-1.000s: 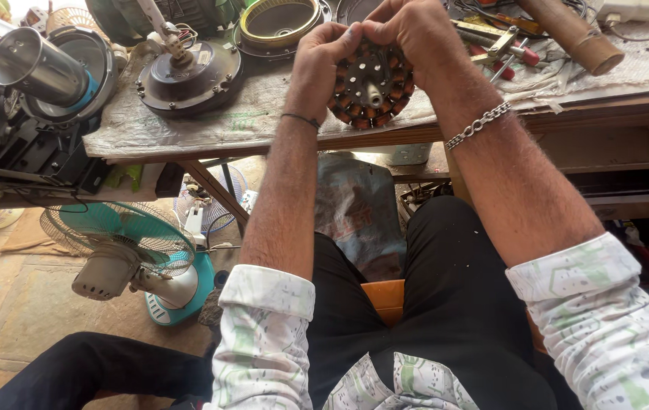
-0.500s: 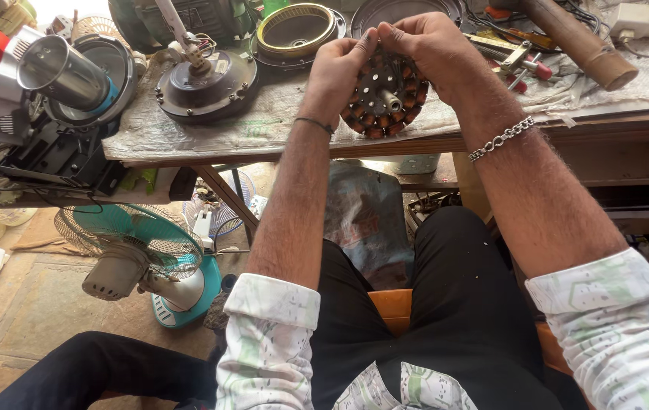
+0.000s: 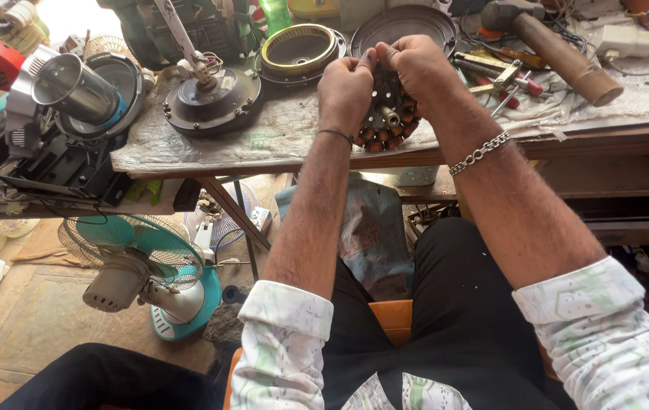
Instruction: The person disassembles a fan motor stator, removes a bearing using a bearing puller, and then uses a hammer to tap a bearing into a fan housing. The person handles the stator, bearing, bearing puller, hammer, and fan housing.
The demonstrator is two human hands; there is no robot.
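1. The wound stator (image 3: 385,114), a round core ringed with copper-coloured coils, is held up on edge just above the near edge of the table (image 3: 286,144), its face turned toward the person.
2. The left hand (image 3: 345,89) grips it from the left, fingers (image 3: 361,64) curled narrow over the top rim. The right hand (image 3: 415,64) closes on the upper right, fingertips pinched tight at the top as if working a wire end, though I cannot make out any wire from here.
3. To do this well, I would judge the left hand should keep the core steady while the right does the fine picking, with the lower rim rested against the table so it cannot wobble. Pulling gently looks wise, since the coils seem easy to nick.
4. Around it on the table lie a round motor cover (image 3: 210,99) with a shaft, a yellow-rimmed ring housing (image 3: 298,47), a dark dish-shaped cover (image 3: 404,23), and a hammer (image 3: 552,45) to the right.
5. A teal fan (image 3: 142,266) stands on the floor below.
6. Compared with half a second earlier, both hands and the stator sit in much the same place and grip. The view has shifted only slightly.
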